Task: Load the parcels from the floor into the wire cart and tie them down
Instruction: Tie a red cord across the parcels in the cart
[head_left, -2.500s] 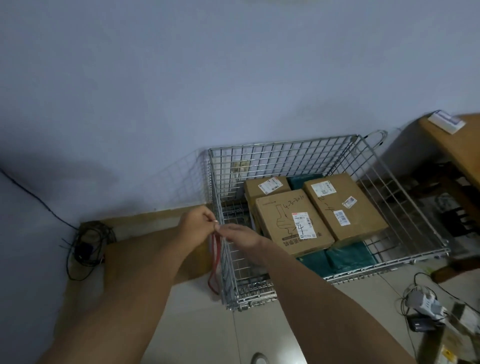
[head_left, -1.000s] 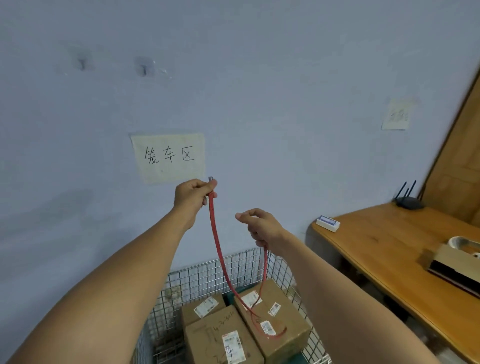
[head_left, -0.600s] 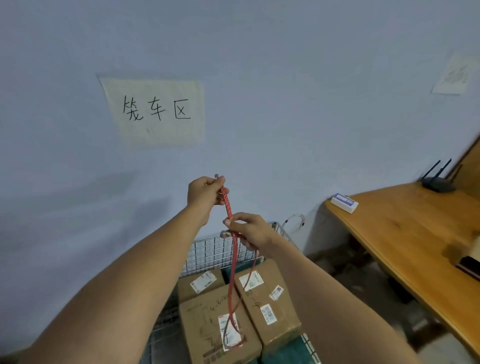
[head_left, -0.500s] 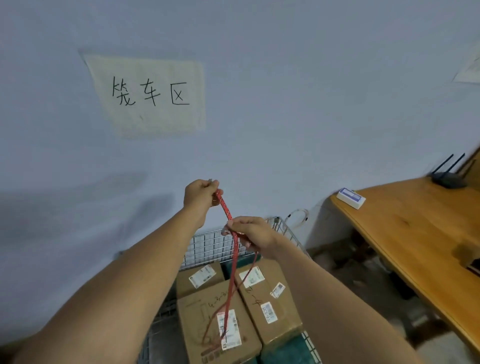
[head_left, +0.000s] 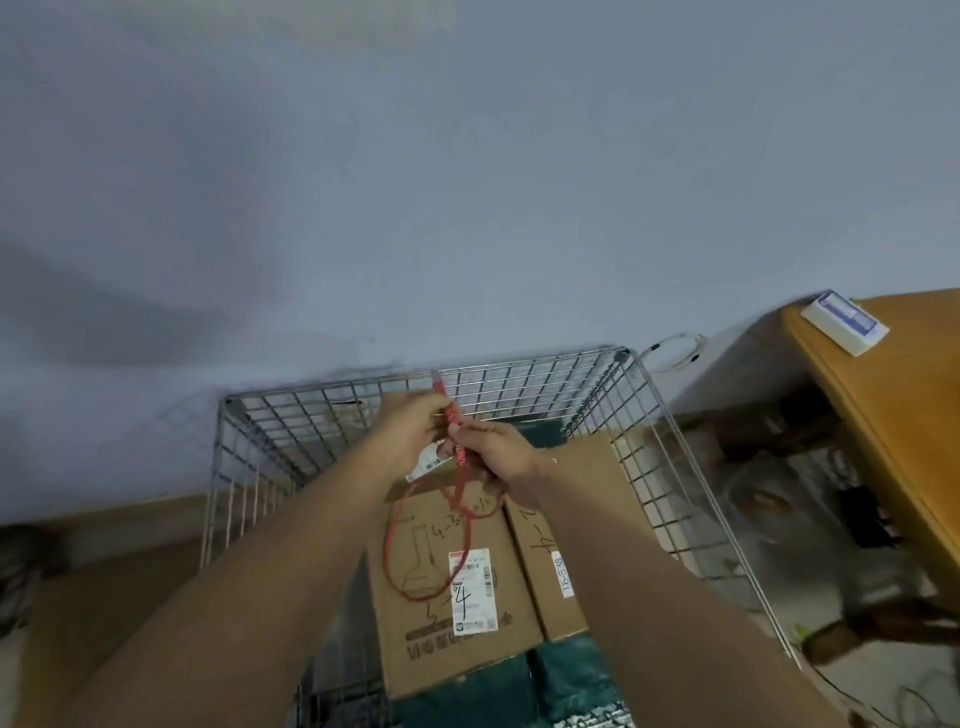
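While your left hand (head_left: 410, 426) and right hand (head_left: 501, 457) pinch the red cord (head_left: 460, 457) close together, its loop hangs onto the cardboard parcel (head_left: 452, 582) in the wire cart (head_left: 291, 415). Your hands have dropped from wall height to just above the parcels since half a second ago.

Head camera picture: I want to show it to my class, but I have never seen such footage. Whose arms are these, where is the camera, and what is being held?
No machine here: a person wears the camera on the head, looking down along both bare arms. The left hand and right hand pinch a red cord between them; its loop hangs over the cardboard boxes. The boxes sit on dark green parcels inside a wire cart against a wall. A wooden table stands to the right.
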